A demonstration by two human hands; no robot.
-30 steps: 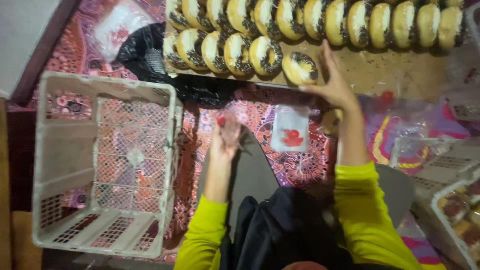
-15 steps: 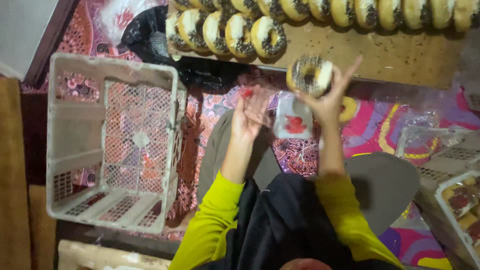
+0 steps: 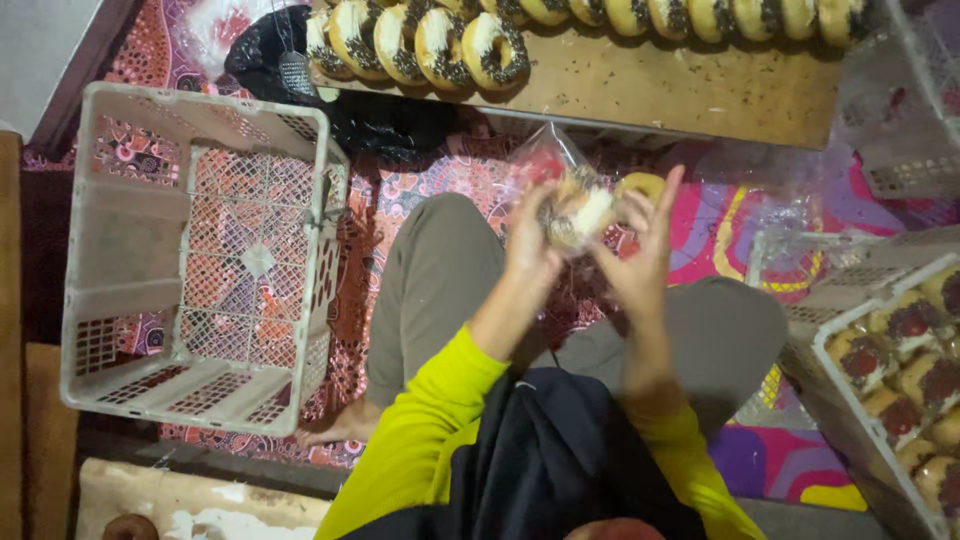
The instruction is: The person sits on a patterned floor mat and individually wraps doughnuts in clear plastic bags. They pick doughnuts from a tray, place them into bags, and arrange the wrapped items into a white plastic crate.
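Holding a sprinkled doughnut [image 3: 577,208] up in front of the chest, the person has both hands working it against a thin clear plastic bag [image 3: 548,160]. The left hand [image 3: 528,235] cups the doughnut's near side with fingers curled around it, while the right hand [image 3: 640,250] presses in from the other side, fingers fanned out and the index pointing up. Whether the doughnut is already inside the bag or only at its mouth is hard to tell; the film is blurred and bunched behind it. Over the knees, a wooden board [image 3: 690,85] carries a row of coated doughnuts [image 3: 420,45] along its far edge. To the left sits a white plastic crate [image 3: 95,260] on the patterned mat [image 3: 400,190], and at the right edge a second crate [image 3: 850,400] holds wrapped doughnuts [image 3: 900,340]. The risk here looks plain enough: the grip is light and held in mid-air over the lap, so a slip of that spread right hand could drop the doughnut onto the mat. Squeezing harder would likely smear the coating or crush the ring. The flimsy bag could also fold shut and snag the topping.
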